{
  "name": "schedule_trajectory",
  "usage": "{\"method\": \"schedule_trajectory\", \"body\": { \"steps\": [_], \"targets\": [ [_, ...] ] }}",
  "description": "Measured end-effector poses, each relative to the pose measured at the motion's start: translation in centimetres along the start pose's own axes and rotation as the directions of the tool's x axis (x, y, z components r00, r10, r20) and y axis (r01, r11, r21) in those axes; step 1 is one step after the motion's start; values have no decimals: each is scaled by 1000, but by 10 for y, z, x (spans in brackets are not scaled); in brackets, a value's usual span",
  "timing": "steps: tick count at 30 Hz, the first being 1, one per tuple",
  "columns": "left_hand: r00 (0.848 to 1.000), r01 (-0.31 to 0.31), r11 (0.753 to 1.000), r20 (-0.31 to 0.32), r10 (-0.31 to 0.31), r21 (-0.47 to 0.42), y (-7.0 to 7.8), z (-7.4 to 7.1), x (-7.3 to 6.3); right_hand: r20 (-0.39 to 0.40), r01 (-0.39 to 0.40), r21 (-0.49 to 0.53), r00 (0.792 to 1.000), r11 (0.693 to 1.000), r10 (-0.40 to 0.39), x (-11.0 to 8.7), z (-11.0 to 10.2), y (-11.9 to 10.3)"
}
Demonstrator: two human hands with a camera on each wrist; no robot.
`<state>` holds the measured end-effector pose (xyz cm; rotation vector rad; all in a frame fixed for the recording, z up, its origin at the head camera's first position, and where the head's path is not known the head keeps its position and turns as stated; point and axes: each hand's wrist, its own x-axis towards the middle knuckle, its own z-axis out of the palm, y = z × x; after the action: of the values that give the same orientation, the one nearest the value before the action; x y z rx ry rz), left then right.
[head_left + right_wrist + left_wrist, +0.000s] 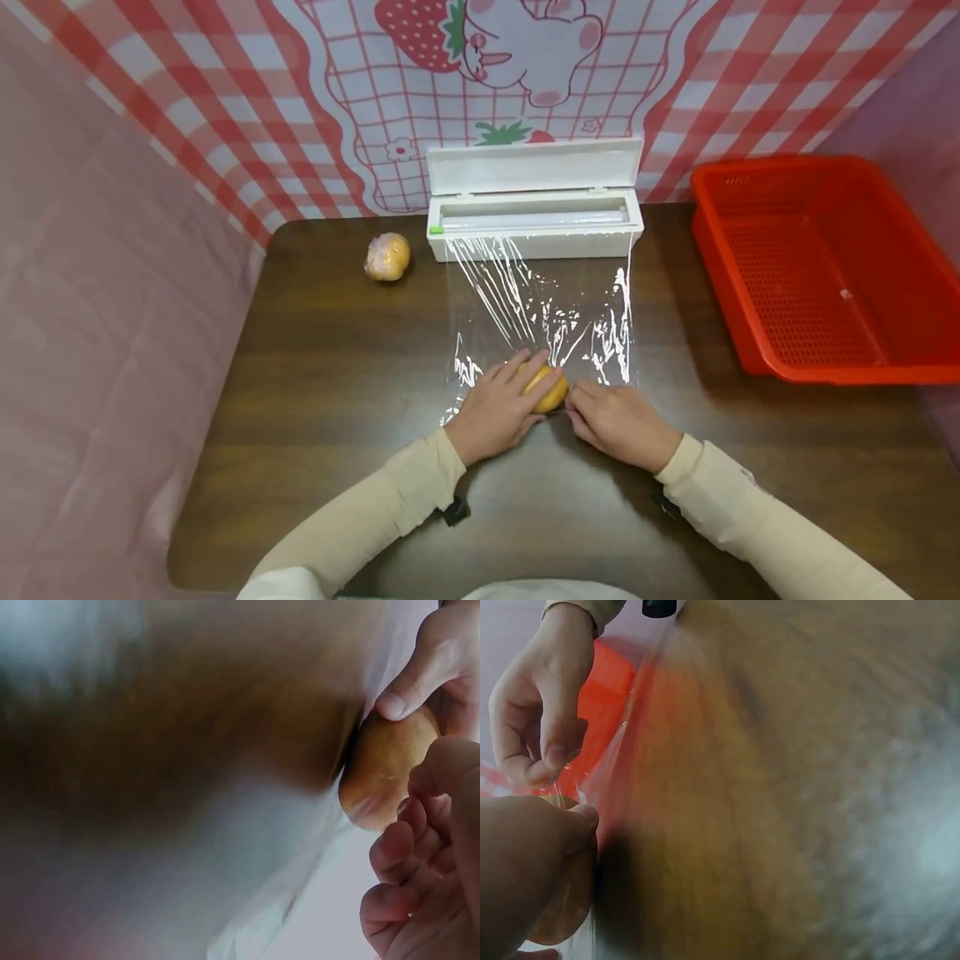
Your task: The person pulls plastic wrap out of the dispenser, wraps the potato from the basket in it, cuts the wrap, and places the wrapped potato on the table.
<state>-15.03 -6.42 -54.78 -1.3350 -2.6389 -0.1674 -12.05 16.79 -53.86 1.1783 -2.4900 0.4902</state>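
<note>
Left hand (495, 408) curled over the yellow fruit (549, 392), gripping it. Right hand (618, 421) just beside, fingers pinching the thin plastic wrap (555, 317). Fruit on the wrap, near the front middle of the table (337, 350). Probably firm, round, easy to roll; wrap soft, clingy, best pinched at its edge. Both wrist views blurry, fruit half hidden.
</note>
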Motion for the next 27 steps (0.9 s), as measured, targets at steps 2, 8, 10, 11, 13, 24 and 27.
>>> {"method": "schedule_trajectory", "body": {
  "steps": [2,8,10,11,13,24,27],
  "targets": [
    [1000,-5,1000,-4,5,-6,-1,-3,2,6,5,3,1000,1000,-5,3,-4,2],
    [1000,-7,998,1,7,-66,-3,-8,7,60,-51,24,997,998,49,13,-13,3],
    [1000,8,995,10,-7,-103,-3,-9,8,95,-88,28,992,996,85,15,-11,2],
    [1000,17,992,18,-15,-123,-3,-10,8,108,-107,29,989,994,103,15,-10,1],
    [999,34,987,36,-29,-160,-3,-12,9,118,-133,25,985,991,129,16,-6,1],
    [994,62,955,100,-34,-289,-17,-23,14,51,-147,75,988,986,143,29,-2,7],
    [995,79,942,86,-54,-325,-25,-23,14,66,-151,84,987,985,146,34,-6,12]
  ]
}}
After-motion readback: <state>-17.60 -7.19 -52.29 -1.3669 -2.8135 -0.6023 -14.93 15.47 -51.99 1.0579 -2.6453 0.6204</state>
